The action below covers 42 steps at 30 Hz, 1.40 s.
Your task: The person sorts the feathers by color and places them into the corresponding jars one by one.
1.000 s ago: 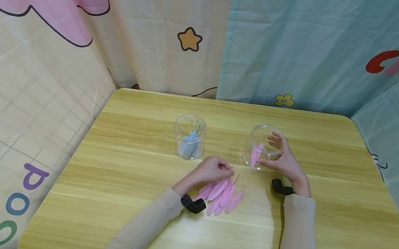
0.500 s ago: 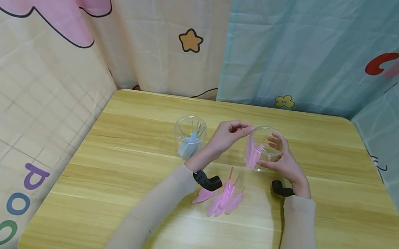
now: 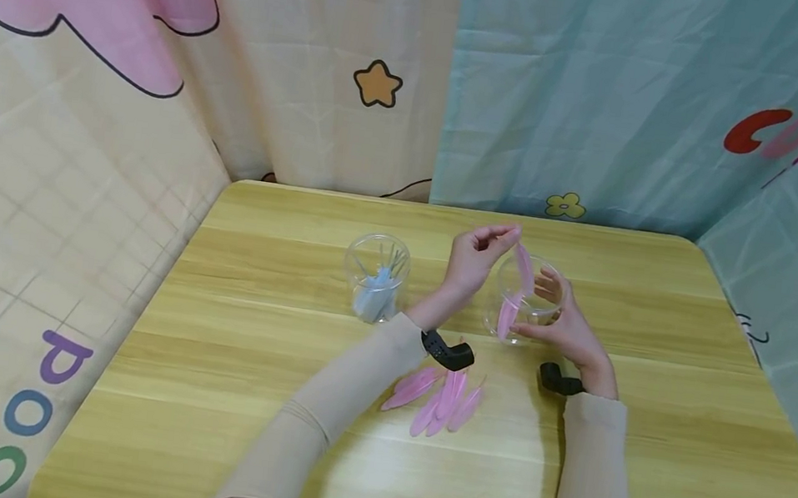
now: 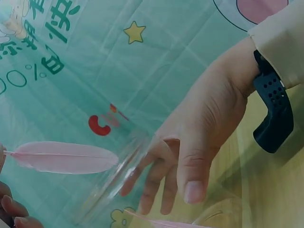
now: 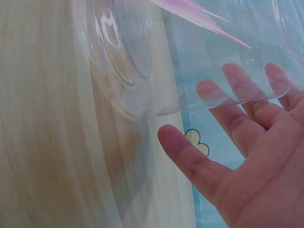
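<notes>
The left hand (image 3: pixel 471 263) pinches a pink feather (image 3: pixel 525 272) near a clear cup's mouth (image 3: pixel 496 306), the right hand (image 3: pixel 571 331) spread wide alongside.

Left hand (image 3: pixel 471 260) pinches a pink feather (image 3: pixel 525 271), hanging across mouth of clear cup (image 3: pixel 533 307). Right hand (image 3: pixel 571 331) at clear cup's right side, thumb in front, fingers behind. More pink plumes (image 3: pixel 508 317) inside. Second cup (image 3: pixel 356 275), blue feathers (image 3: pixel 375 298) stems up, left of clear cup. Loose pink feathers (image 3: pixel 445 400) on table (image 3: pixel 458 492), nearer person than clear cup. Printed curtain (image 3: pixel 312 103) behind.
</notes>
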Each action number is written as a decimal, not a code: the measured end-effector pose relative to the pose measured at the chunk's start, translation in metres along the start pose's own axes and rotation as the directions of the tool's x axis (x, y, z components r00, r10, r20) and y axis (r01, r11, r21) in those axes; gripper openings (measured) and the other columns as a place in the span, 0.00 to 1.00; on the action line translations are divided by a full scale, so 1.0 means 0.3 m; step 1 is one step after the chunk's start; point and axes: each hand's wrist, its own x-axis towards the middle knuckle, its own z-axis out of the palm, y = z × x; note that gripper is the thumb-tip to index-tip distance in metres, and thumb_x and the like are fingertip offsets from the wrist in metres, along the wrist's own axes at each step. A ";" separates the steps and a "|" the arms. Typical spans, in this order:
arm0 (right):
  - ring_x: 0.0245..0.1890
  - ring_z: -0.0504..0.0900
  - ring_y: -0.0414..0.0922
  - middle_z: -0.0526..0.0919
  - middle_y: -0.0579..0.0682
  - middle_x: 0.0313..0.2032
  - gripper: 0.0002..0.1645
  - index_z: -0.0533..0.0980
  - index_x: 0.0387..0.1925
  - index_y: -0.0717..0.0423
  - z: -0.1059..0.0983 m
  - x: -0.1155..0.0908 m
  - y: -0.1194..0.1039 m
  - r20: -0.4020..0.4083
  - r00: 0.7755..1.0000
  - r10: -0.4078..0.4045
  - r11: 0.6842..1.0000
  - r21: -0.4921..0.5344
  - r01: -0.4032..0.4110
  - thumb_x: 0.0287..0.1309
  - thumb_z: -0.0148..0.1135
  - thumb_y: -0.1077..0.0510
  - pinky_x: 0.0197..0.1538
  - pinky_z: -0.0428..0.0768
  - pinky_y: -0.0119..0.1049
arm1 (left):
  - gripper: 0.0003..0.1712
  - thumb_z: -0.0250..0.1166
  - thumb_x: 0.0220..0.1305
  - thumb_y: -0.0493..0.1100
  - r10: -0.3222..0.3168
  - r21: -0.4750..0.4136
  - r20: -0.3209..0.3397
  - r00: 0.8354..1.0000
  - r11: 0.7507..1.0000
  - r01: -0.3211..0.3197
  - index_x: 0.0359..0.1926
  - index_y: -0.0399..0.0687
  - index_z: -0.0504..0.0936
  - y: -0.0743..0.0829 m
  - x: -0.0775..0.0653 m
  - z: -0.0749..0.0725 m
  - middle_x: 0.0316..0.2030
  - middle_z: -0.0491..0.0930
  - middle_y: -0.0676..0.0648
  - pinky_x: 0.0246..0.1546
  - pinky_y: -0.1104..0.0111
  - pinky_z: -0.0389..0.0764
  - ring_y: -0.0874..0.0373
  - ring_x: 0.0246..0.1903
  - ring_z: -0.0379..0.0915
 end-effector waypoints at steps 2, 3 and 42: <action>0.65 0.51 0.66 0.51 0.69 0.66 0.59 0.41 0.70 0.61 0.000 0.002 0.001 -0.002 1.000 0.003 1.000 0.006 -0.003 0.47 0.72 0.68 0.55 0.59 0.64 | 0.13 0.67 0.61 0.42 -0.001 0.018 0.017 1.000 1.000 0.001 0.44 0.38 0.85 -0.010 -0.005 0.001 0.16 0.65 0.54 0.19 0.73 0.57 0.64 0.18 0.55; 0.65 0.51 0.66 0.51 0.68 0.66 0.59 0.41 0.70 0.61 0.000 0.003 0.001 -0.003 1.000 0.003 1.000 0.009 -0.003 0.47 0.71 0.68 0.56 0.59 0.64 | 0.13 0.67 0.60 0.41 -0.002 0.025 0.028 1.000 1.000 0.002 0.44 0.38 0.85 -0.013 -0.008 0.001 0.16 0.64 0.54 0.18 0.73 0.56 0.64 0.17 0.55; 0.66 0.52 0.62 0.54 0.63 0.67 0.62 0.44 0.71 0.49 -0.014 0.035 0.119 -0.014 0.999 -0.034 0.999 -0.016 0.034 0.44 0.74 0.67 0.58 0.53 0.67 | 0.31 0.69 0.40 0.73 -0.462 0.966 0.208 0.862 0.233 -0.108 0.08 0.56 0.73 -0.103 -0.236 -0.205 0.08 0.65 0.60 0.18 0.68 0.64 0.63 0.15 0.63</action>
